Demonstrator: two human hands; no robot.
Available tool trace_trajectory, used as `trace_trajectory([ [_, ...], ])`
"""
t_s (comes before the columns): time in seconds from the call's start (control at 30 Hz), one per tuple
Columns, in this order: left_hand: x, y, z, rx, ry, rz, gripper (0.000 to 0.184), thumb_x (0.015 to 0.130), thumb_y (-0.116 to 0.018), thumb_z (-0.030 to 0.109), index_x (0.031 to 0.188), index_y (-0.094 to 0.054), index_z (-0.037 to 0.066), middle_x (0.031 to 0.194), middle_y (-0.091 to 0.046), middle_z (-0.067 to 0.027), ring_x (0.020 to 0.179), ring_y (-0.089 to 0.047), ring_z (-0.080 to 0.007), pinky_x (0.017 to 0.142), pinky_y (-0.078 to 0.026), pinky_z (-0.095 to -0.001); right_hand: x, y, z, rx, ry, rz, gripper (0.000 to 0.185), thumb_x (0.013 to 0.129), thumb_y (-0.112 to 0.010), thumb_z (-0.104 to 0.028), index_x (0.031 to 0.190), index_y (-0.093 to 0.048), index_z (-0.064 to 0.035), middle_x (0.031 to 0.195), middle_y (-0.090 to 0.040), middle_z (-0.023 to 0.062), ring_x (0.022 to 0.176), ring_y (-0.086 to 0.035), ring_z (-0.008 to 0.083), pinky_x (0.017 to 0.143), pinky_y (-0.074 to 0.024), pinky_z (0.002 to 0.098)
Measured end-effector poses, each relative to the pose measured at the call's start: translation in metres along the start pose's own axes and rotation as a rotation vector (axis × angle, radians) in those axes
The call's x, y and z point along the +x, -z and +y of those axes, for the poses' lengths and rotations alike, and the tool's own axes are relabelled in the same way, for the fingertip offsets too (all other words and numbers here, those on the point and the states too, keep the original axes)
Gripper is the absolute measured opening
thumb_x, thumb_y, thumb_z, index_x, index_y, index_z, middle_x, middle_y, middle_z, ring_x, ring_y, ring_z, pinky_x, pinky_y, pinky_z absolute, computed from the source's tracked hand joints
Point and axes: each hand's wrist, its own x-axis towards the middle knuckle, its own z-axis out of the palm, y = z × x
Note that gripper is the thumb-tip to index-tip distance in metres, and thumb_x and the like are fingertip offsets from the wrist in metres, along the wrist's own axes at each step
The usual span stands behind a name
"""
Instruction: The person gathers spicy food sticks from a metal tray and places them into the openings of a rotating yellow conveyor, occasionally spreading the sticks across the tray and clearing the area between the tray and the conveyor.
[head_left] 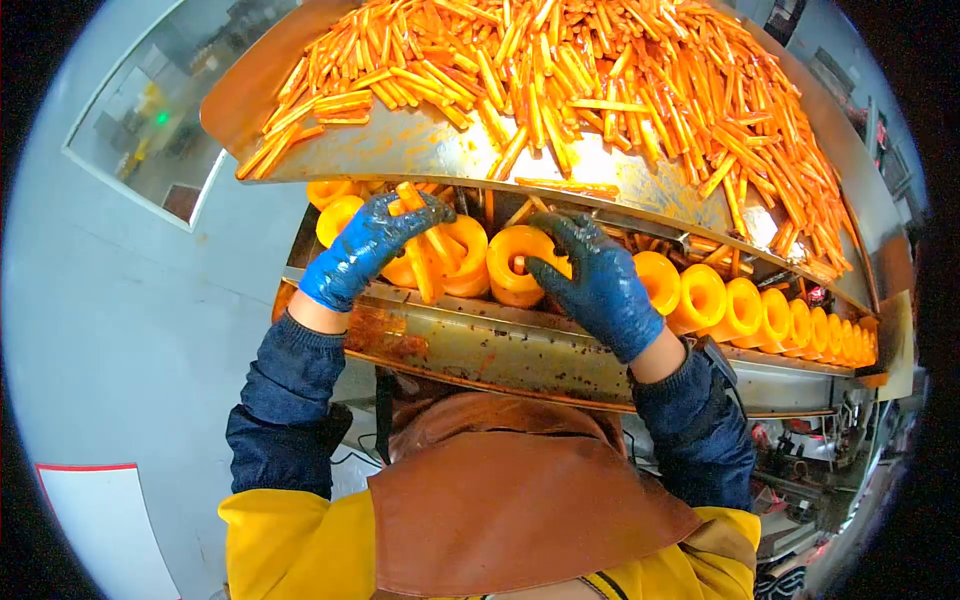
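My left hand (375, 245), in a blue glove smeared dark at the fingers, is closed around a few glossy orange sticks (425, 262). They slant down in front of an orange funnel-shaped cup (466, 257). My right hand (597, 283), also in a stained blue glove, is over another orange cup (513, 285). Its thumb and fingers are apart at that cup's rim. The end of a stick (519, 264) shows in the cup's opening, close to the thumb tip. What the sticks are made of, I cannot tell.
A metal tray (420, 150) heaped with orange sticks (600, 70) lies beyond the cups. More orange cups (741, 308) run in a row to the right. A metal ledge (480, 340) with dark specks and orange residue is nearest my brown apron (520, 510).
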Motion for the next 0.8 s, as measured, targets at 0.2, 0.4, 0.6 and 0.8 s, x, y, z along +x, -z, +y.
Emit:
trace_trajectory([
  [0.2, 0.016, 0.008, -0.048, -0.075, -0.188, 0.222, 0.031, 0.089, -0.045, 0.002, 0.117, -0.058, 0.005, 0.109, -0.061, -0.0098, 0.094, -0.059, -0.0196, 0.081, -0.048, -0.0289, -0.032, 0.007, -0.007, 0.053, -0.077, -0.06, 0.031, 0.081, -0.064, -0.024, 0.106, -0.06, -0.0078, 0.101, -0.061, 0.0168, 0.089, -0.061, 0.0342, 0.075, -0.0506, 0.0405],
  [0.4, -0.006, 0.001, 0.005, -0.421, -0.18, 0.231, 0.034, 0.089, -0.054, 0.026, 0.111, -0.059, 0.0, 0.106, -0.063, -0.0088, 0.097, -0.059, -0.018, 0.086, -0.047, -0.0299, -0.062, 0.012, 0.002, 0.105, -0.208, -0.082, 0.025, 0.079, -0.066, -0.02, 0.102, -0.062, -0.0084, 0.096, -0.062, 0.0144, 0.085, -0.061, 0.0319, 0.073, -0.0505, 0.0386],
  [0.6, 0.008, -0.011, -0.015, -0.124, -0.054, 0.011, 0.033, 0.09, -0.055, 0.025, 0.114, -0.06, 0.003, 0.105, -0.063, -0.0052, 0.098, -0.055, -0.0124, 0.082, -0.045, -0.0273, -0.069, 0.031, 0.001, 0.077, -0.113, -0.052, 0.025, 0.078, -0.067, -0.009, 0.102, -0.063, -0.0062, 0.093, -0.062, 0.0129, 0.075, -0.064, 0.0236, 0.069, -0.0498, 0.0322],
  [0.8, -0.001, 0.025, 0.0, -0.213, -0.112, 0.508, 0.029, 0.089, -0.056, 0.021, 0.109, -0.062, 0.002, 0.102, -0.064, -0.006, 0.09, -0.057, -0.0126, 0.081, -0.045, -0.0274, -0.069, 0.065, 0.009, 0.018, -0.147, -0.071, 0.023, 0.079, -0.066, -0.013, 0.1, -0.063, -0.0077, 0.094, -0.064, 0.014, 0.086, -0.062, 0.0318, 0.072, -0.0508, 0.0372],
])
